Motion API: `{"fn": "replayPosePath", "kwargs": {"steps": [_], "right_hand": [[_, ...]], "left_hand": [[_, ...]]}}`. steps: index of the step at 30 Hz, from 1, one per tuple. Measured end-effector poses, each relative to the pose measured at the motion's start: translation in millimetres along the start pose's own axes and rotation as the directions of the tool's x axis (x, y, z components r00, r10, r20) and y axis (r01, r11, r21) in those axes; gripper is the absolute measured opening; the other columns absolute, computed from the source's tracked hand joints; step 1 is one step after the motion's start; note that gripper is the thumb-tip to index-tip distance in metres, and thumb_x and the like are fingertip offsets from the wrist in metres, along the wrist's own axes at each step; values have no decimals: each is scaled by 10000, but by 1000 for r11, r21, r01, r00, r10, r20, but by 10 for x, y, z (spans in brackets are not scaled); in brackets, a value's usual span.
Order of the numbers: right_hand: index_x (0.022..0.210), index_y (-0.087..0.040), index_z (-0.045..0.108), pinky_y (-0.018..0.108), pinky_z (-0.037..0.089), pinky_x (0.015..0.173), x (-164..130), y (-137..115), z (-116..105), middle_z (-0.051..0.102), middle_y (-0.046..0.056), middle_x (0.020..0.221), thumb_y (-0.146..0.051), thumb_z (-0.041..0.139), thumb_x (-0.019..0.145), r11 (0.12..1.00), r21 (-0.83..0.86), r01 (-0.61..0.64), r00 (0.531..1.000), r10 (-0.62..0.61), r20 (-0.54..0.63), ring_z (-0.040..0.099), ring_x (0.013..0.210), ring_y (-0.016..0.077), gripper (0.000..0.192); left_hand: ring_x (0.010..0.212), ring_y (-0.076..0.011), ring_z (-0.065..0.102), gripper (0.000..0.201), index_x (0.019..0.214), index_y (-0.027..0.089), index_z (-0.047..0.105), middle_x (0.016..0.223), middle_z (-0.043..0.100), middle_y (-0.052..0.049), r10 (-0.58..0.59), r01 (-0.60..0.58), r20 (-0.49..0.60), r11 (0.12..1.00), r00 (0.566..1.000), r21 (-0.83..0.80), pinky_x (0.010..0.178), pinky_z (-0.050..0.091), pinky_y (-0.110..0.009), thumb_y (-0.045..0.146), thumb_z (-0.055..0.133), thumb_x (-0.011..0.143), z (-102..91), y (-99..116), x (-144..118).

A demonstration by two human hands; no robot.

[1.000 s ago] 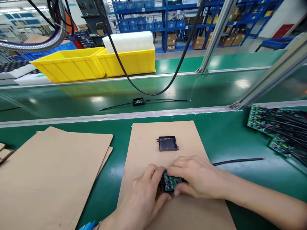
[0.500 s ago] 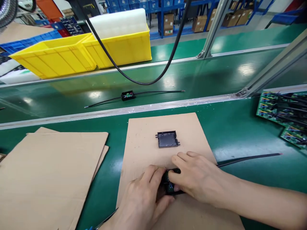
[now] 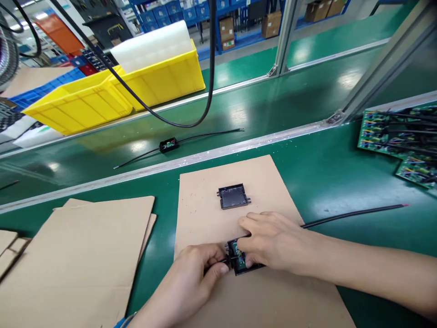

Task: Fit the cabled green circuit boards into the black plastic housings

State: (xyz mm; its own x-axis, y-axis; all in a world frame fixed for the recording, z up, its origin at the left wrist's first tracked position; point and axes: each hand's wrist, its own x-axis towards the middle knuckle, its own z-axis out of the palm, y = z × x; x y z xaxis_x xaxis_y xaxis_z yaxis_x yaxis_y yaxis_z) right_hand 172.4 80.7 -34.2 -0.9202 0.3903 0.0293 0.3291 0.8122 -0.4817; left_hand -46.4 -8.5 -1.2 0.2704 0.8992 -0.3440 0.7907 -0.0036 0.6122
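Observation:
Both my hands rest on a cardboard sheet (image 3: pixel 205 191) in front of me. My right hand (image 3: pixel 273 241) presses down on a small black housing with a green circuit board (image 3: pixel 239 262) in it. My left hand (image 3: pixel 198 269) pinches the housing's left end, where a black wire leaves it. A second black cable (image 3: pixel 355 212) runs from under my right hand out to the right, ending in a red tip. An empty black housing half (image 3: pixel 233 196) lies on the cardboard just beyond my hands.
More cardboard sheets (image 3: pixel 78 255) lie at the left. A pile of wired green boards (image 3: pixel 399 136) sits at the right. On the conveyor belt beyond the metal rail lies a wired black unit (image 3: pixel 168 146). Yellow bins (image 3: pixel 116 91) stand behind; a black hose (image 3: pixel 191 123) hangs down.
My left hand has slid to the housing's left end and now pinches there. The green board shows again between my hands. The view has tilted, and the unit on the belt has shifted left.

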Motion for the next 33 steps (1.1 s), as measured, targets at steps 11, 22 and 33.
{"fn": "replayPosePath", "kwargs": {"steps": [11, 22, 33], "right_hand": [[778, -230, 611, 318, 147, 540, 20, 1, 9, 433, -6, 773, -262, 728, 844, 1000, 0, 13, 998, -13, -57, 389, 704, 168, 138], [874, -191, 635, 307, 369, 703, 185, -115, -125, 591, 23, 831, -268, 762, 767, 999, -40, 9, 999, -11, -32, 524, 833, 204, 183], [803, -190, 666, 282, 381, 556, 643, -182, -349, 654, 27, 757, -456, 794, 722, 987, -106, -119, 933, 148, 327, 620, 739, 229, 305]], "left_hand": [[565, -170, 519, 247, 926, 160, 553, 698, 548, -13, 500, -186, -217, 637, 839, 748, 523, 419, -290, 6, 372, 860, 402, 2, -76], [706, -181, 577, 294, 1059, 144, 553, 853, 616, -37, 416, -102, -253, 664, 873, 741, 603, 488, -301, 4, 407, 846, 445, -31, -99], [791, -189, 573, 224, 942, 184, 607, 901, 626, -42, 468, -337, -168, 801, 867, 494, 697, 506, -321, 47, 431, 916, 206, -199, -5]]}}
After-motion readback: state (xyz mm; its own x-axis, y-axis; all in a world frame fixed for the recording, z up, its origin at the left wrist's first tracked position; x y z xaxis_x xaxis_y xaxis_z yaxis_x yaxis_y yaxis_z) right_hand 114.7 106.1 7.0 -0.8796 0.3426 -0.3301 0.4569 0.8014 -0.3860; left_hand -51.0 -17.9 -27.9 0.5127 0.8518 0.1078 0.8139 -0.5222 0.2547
